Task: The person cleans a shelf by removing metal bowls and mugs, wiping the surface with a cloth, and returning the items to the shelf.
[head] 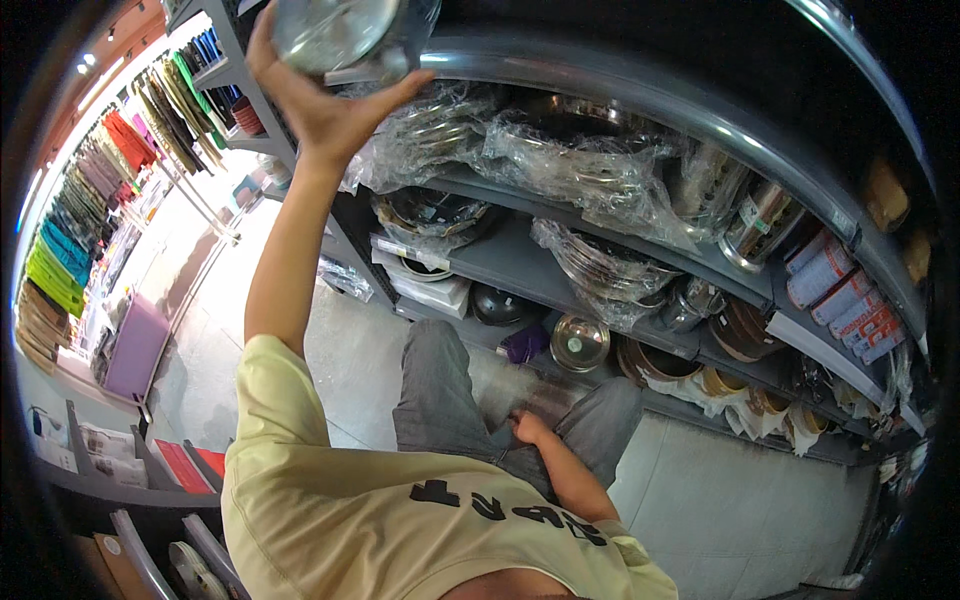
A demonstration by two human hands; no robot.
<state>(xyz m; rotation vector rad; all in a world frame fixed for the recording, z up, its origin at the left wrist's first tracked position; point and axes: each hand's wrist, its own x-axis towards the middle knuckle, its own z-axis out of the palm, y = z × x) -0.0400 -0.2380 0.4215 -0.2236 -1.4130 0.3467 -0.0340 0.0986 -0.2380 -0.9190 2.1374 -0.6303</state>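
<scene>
At the top of the view my left hand is raised, thumb and fingers spread around a round, shiny container. Clear plastic seems to cover its side, and the frame's edge cuts off its top. My right hand hangs low between my knees with its fingers curled; whether it holds anything is hidden. Beyond my knees, a glass lid or bowl stands at the lowest shelf beside a purple item. Plastic-wrapped metal dishes fill the shelf below my raised hand.
Grey metal shelving curves across the front. Stacked wrapped plates, a steel cylinder and several gas canisters stand on it. Clothes racks and a purple bin are at left. Another shelf unit is close at lower left.
</scene>
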